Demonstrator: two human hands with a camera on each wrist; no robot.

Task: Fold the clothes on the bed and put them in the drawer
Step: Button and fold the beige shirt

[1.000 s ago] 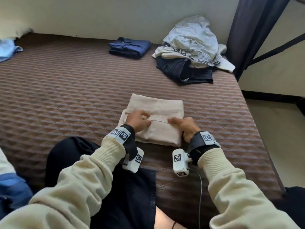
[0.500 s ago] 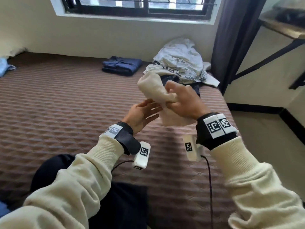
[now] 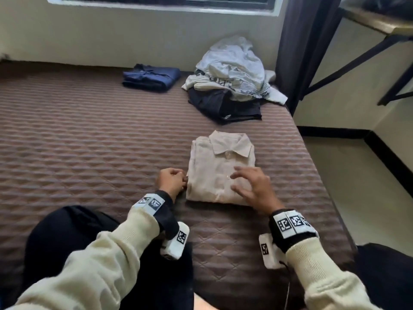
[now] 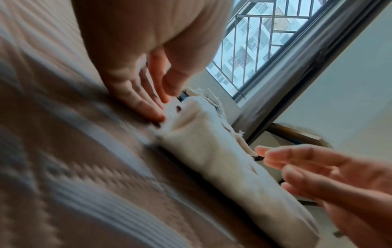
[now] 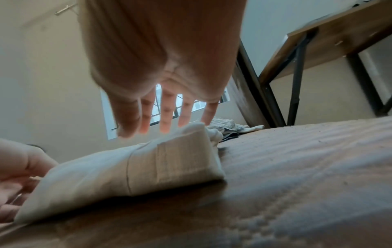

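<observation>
A folded beige shirt (image 3: 219,166) lies collar up on the brown quilted bed (image 3: 89,142), near its right side. My left hand (image 3: 173,181) sits at the shirt's left edge. In the left wrist view its fingertips (image 4: 158,115) lie on the bed against the shirt (image 4: 212,151), holding nothing. My right hand (image 3: 248,186) hovers with spread fingers over the shirt's near right part. From the right wrist its straight fingers (image 5: 165,117) stand just above the shirt (image 5: 127,171). No drawer is in view.
A heap of unfolded pale clothes (image 3: 232,70) lies on a dark garment (image 3: 225,106) at the far right of the bed. A folded blue garment (image 3: 152,77) lies by the wall. A dark curtain (image 3: 299,41), a desk (image 3: 380,21) and floor are right of the bed's edge (image 3: 312,164).
The shirt was pressed flat a second ago, then lifted in my right hand. Now it lies on the bed collar up, farther right, and my right hand has let go.
</observation>
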